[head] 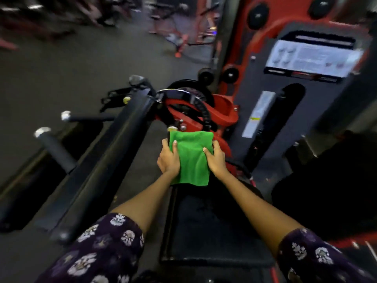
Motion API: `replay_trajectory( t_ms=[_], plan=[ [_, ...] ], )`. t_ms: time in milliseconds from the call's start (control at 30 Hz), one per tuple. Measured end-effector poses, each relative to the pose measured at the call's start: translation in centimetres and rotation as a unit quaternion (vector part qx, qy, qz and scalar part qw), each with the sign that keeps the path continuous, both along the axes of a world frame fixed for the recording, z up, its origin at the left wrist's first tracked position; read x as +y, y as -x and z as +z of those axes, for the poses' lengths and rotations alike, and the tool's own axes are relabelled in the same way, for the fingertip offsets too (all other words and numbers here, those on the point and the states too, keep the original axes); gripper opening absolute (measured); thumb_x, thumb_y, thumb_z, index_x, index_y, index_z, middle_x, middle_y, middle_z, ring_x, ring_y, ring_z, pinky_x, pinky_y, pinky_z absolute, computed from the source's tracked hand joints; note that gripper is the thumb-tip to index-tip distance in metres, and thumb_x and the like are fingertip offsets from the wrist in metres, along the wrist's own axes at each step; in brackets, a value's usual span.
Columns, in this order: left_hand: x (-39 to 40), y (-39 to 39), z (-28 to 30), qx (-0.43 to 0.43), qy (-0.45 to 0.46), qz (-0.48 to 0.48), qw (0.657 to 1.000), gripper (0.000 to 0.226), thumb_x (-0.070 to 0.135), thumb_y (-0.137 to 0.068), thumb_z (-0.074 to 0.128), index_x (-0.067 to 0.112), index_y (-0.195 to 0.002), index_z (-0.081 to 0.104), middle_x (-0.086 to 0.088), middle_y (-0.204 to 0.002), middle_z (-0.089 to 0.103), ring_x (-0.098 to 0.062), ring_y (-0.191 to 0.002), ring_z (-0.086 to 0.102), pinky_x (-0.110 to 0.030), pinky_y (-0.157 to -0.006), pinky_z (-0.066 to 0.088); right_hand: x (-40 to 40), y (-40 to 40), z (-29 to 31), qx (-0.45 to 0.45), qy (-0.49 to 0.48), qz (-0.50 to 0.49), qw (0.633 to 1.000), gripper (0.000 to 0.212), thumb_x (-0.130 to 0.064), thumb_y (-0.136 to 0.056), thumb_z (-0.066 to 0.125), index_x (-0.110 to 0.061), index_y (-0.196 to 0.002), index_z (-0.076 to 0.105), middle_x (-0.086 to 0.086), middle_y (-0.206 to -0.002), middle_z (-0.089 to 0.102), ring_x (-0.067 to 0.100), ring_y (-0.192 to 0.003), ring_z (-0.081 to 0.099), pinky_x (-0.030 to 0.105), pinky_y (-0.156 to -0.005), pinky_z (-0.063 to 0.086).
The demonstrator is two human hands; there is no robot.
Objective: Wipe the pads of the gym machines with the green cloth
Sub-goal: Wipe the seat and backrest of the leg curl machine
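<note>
The green cloth (191, 158) is spread between both hands over the far end of a black seat pad (214, 227) of a red and black gym machine. My left hand (168, 160) grips the cloth's left edge, thumb on top. My right hand (215, 159) grips its right edge, thumb on top as well. The cloth's lower edge hangs over the pad's far end. The fingers under the cloth are hidden.
A long black padded arm (106, 160) runs diagonally at the left, with two black handles (55, 148) sticking out. The machine's red frame and weight-stack cover with an instruction placard (312, 58) stand at the right. Grey floor and blurred machines lie beyond.
</note>
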State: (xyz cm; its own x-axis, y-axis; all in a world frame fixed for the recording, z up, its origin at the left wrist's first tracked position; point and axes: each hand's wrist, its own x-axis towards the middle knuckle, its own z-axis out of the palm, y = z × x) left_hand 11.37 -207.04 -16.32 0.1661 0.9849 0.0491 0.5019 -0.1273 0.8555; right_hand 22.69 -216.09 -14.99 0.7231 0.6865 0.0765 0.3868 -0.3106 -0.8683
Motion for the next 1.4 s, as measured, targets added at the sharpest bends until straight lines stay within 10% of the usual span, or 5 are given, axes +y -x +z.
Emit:
replay_trajectory(
  t_ms=[367, 767, 1033, 1267, 1400],
  plan=[
    [-8.3, 9.7, -0.9, -0.008, -0.037, 0.288, 0.957, 0.042, 0.036, -0.099, 0.042, 0.007, -0.128, 0.045, -0.01, -0.13, 0.054, -0.029, -0.114, 0.053, -0.037, -0.088, 0.039, 1.6, 5.6, -1.1, -0.009, -0.011, 0.309, 0.951, 0.029, -0.013, -0.091, 0.058, -0.005, -0.118, 0.049, 0.016, -0.107, 0.066, 0.031, -0.101, 0.06, 0.028, -0.077, 0.04],
    [-15.6, 20.0, 3.5, 0.073, -0.098, 0.487, 0.865, 0.038, 0.035, -0.094, 0.052, 0.003, -0.114, 0.048, -0.012, -0.113, 0.049, -0.033, -0.089, 0.057, -0.038, -0.071, 0.041, 0.3, 18.9, 3.4, -0.089, -0.128, 0.48, 0.863, 0.036, -0.001, -0.089, 0.052, -0.012, -0.123, 0.059, 0.015, -0.113, 0.051, 0.033, -0.096, 0.057, 0.04, -0.082, 0.046],
    [-14.6, 20.4, 4.5, 0.034, -0.045, 0.457, 0.888, 0.048, 0.037, -0.089, 0.061, 0.009, -0.124, 0.042, -0.01, -0.127, 0.047, -0.036, -0.102, 0.057, -0.04, -0.084, 0.044, 1.8, 20.5, 4.9, -0.177, -0.002, 0.473, 0.863, 0.034, -0.03, -0.096, 0.046, -0.024, -0.129, 0.056, 0.01, -0.13, 0.037, 0.034, -0.111, 0.052, 0.04, -0.094, 0.039],
    [-14.9, 21.0, 4.9, 0.025, -0.042, 0.392, 0.918, 0.03, 0.025, -0.087, 0.063, 0.017, -0.096, 0.036, -0.001, -0.084, 0.056, -0.032, -0.086, 0.06, -0.031, -0.066, 0.036, -1.5, 23.9, 3.3, -0.256, -0.003, 0.467, 0.846, 0.088, -0.081, -0.063, 0.01, -0.046, -0.138, 0.04, 0.015, -0.154, 0.016, 0.038, -0.134, 0.025, 0.055, -0.105, 0.023],
    [-15.8, 23.3, 4.9, 0.125, -0.053, 0.293, 0.947, 0.066, 0.054, -0.07, 0.066, 0.017, -0.118, 0.04, 0.008, -0.105, 0.06, -0.021, -0.077, 0.06, -0.03, -0.066, 0.044, 0.4, 23.1, 3.4, -0.293, -0.01, 0.452, 0.842, 0.06, -0.07, -0.081, 0.039, -0.043, -0.133, 0.049, 0.013, -0.155, 0.017, 0.038, -0.13, 0.029, 0.053, -0.102, 0.027]
  ],
)
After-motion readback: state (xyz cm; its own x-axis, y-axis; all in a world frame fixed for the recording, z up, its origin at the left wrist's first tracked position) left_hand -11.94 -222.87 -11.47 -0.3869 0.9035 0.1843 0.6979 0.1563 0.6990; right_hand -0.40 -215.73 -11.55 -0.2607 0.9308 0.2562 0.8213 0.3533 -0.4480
